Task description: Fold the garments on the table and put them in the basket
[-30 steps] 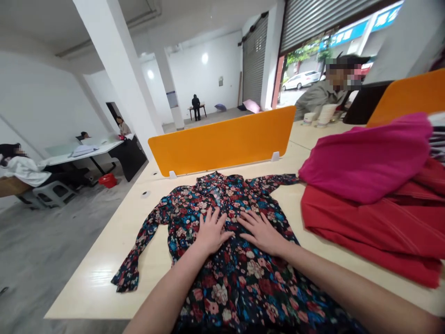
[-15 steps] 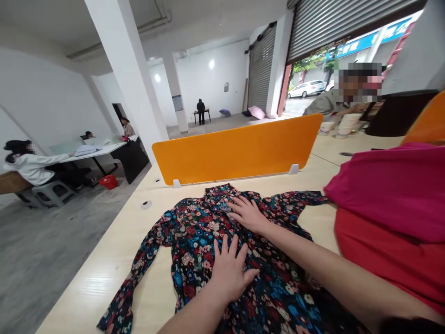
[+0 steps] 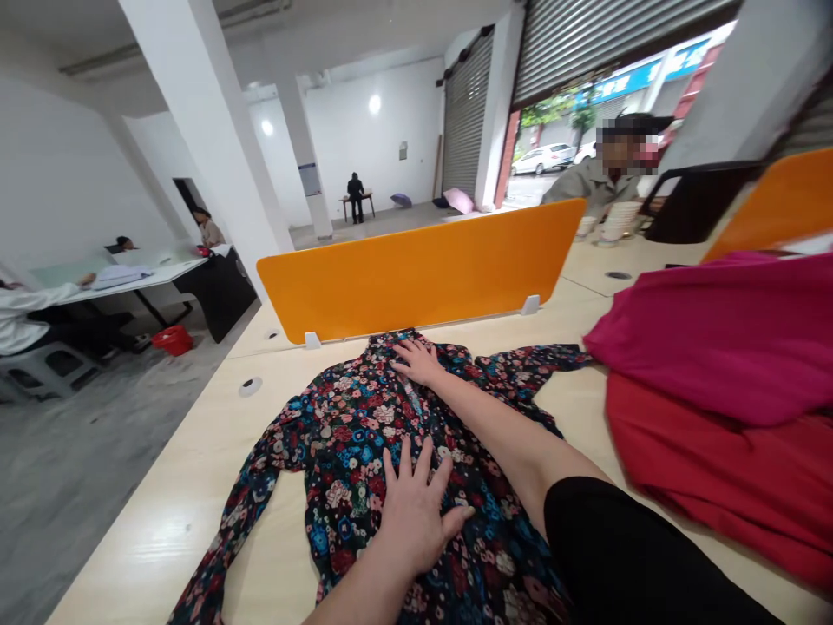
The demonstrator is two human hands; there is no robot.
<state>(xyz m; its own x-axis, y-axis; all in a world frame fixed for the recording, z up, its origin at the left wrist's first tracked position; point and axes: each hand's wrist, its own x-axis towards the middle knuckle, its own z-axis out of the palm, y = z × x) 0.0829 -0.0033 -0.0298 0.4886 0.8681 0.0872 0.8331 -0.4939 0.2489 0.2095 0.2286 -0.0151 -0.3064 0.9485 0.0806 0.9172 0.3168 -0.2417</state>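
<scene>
A dark floral long-sleeved shirt lies spread on the pale wooden table, collar toward the orange divider and one sleeve out to each side. My left hand rests flat on the middle of its front, fingers spread. Farther up, my right hand lies on the cloth just below the collar, its fingers stretched out. Neither hand grips the fabric. My right forearm and its black sleeve cover part of the shirt's right side, and the lower hem is out of view.
An orange divider stands along the table's far side. Magenta cloth lies over red cloth on the right. Past the divider are stacked paper cups and a seated person. Other people sit at a table on the left.
My right hand has slid up the shirt toward the collar, and its black sleeve has come into view. My left hand stays on the front. The camera view has turned slightly right.
</scene>
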